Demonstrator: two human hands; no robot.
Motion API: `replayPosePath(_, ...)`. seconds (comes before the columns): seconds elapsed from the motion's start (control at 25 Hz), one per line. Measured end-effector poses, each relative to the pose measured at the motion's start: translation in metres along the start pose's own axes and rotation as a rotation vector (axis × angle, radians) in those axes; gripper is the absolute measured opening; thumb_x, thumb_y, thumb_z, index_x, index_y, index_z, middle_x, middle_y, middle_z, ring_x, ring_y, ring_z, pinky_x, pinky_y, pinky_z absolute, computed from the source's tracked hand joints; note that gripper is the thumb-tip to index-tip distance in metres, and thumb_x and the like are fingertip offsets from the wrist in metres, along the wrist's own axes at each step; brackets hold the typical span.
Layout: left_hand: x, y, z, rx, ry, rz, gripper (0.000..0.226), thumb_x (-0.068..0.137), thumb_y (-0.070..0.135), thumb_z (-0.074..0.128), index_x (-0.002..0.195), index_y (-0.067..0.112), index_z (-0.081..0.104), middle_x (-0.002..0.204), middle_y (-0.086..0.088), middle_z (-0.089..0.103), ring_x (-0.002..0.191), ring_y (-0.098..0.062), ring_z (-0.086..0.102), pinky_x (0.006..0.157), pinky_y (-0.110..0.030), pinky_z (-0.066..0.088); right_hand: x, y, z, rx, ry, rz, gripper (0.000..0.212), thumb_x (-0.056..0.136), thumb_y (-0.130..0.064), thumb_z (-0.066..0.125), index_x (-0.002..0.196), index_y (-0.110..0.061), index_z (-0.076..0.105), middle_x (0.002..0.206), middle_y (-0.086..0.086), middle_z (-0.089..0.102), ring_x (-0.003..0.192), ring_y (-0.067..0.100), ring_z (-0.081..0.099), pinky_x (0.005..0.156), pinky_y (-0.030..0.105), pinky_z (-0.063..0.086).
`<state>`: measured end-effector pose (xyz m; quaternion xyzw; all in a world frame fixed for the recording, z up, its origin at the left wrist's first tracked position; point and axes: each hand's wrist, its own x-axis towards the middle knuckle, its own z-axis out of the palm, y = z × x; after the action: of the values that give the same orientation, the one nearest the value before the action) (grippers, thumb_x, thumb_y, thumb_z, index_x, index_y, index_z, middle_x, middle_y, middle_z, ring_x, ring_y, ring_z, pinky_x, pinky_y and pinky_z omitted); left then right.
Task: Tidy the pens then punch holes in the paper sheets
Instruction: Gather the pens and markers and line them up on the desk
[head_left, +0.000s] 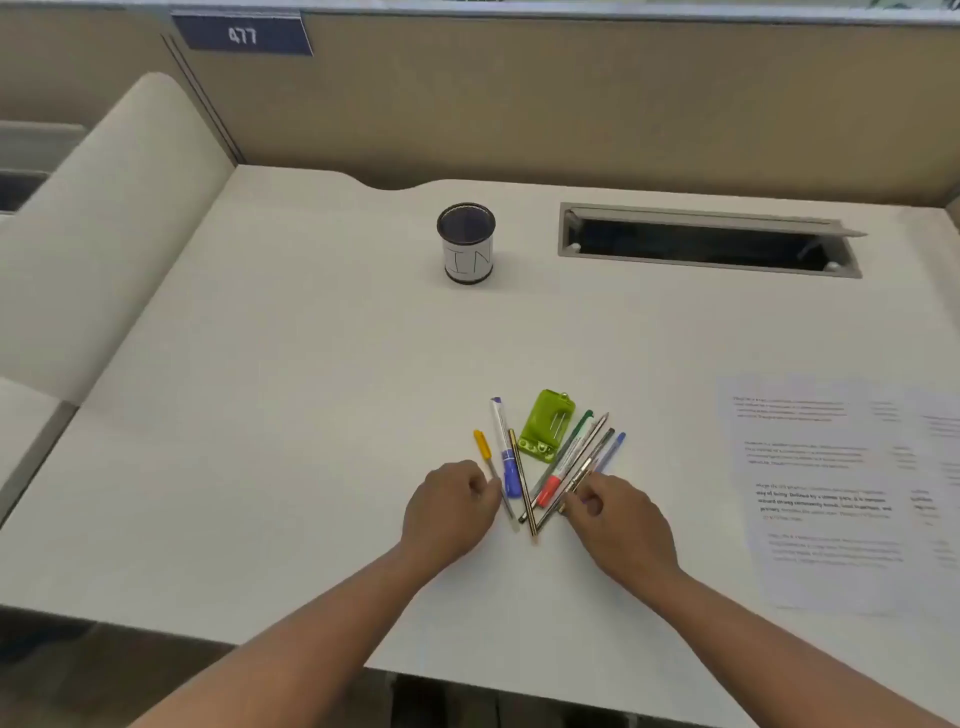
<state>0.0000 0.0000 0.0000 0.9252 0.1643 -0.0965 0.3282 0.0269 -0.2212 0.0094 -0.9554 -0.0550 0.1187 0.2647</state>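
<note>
I see pens (550, 467) fanned at desk (311, 364) centre, hole punch (546, 426) among them. Left hand (449, 512) curled, pinching pen ends at 9 o'clock; right hand (618, 519) pinching ends at 3, probably to bunch them. Pen cup (466, 243) at 12. Paper sheets (831, 493) at 3, untouched.

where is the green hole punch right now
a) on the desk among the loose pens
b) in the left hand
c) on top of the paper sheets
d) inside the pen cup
a: the green hole punch lies flat on the desk between the scattered pens, apart from the pen cup and the paper sheets.
</note>
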Motion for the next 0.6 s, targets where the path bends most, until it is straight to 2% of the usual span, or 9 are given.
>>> replayPosePath(0.08,0.001,0.001,0.001,0.094,-0.046,-0.059,0.036,0.090,0.053,0.053,0.072,0.023,0.063,0.071,0.010,0.064,0.070,-0.012,0.061,0.055,-0.025,0.041,0.007,-0.004,0.000,0.097,-0.029,0.125,0.035,0.088,-0.056,0.059,0.067,-0.028,0.060,0.065,-0.011,0.062,0.065,0.009,0.060,0.052,0.028,0.041)
replayPosePath(0.2,0.000,0.002,0.004,0.143,-0.069,-0.082,0.044,0.090,0.058,0.051,0.067,0.021,0.060,0.068,0.008,0.063,0.066,-0.013,0.059,0.054,-0.026,0.039,0.020,-0.012,0.002,0.160,-0.051,0.198,0.046,0.089,-0.055,0.060,0.058,-0.020,0.060,0.059,-0.007,0.064,0.059,0.013,0.060,0.055,0.032,0.046)
replayPosePath(0.32,0.003,0.004,0.002,0.133,-0.093,-0.113,0.046,0.090,0.059,0.053,0.062,0.023,0.054,0.066,0.010,0.061,0.062,-0.009,0.055,0.053,-0.025,0.034,0.033,-0.018,-0.001,0.133,-0.074,0.277,0.057,0.087,-0.054,0.061,0.046,-0.016,0.048,0.042,-0.009,0.055,0.048,0.012,0.052,0.048,0.028,0.035)
replayPosePath(0.4,0.005,0.005,0.002,0.110,-0.096,-0.126,0.045,0.089,0.058,0.054,0.062,0.022,0.055,0.065,0.008,0.061,0.061,-0.011,0.055,0.052,-0.025,0.035,0.040,-0.020,0.001,0.140,-0.117,0.324,0.056,0.083,-0.055,0.060,0.046,-0.015,0.051,0.041,-0.010,0.059,0.049,0.012,0.056,0.049,0.027,0.035)
replayPosePath(0.52,0.001,0.001,0.004,0.111,-0.083,-0.103,0.041,0.089,0.054,0.055,0.065,0.021,0.059,0.065,0.007,0.063,0.062,-0.011,0.057,0.053,-0.025,0.037,0.047,-0.024,0.003,0.214,-0.152,0.395,0.046,0.080,-0.052,0.062,0.059,-0.011,0.065,0.052,-0.002,0.067,0.051,0.012,0.063,0.052,0.027,0.043)
replayPosePath(0.6,-0.001,-0.001,0.004,0.092,-0.077,-0.098,0.039,0.090,0.054,0.055,0.066,0.024,0.061,0.064,0.011,0.063,0.063,-0.005,0.057,0.053,-0.024,0.037,0.048,-0.025,0.002,0.263,-0.144,0.434,0.038,0.079,-0.045,0.065,0.060,-0.012,0.063,0.053,-0.001,0.065,0.045,0.010,0.060,0.050,0.026,0.043)
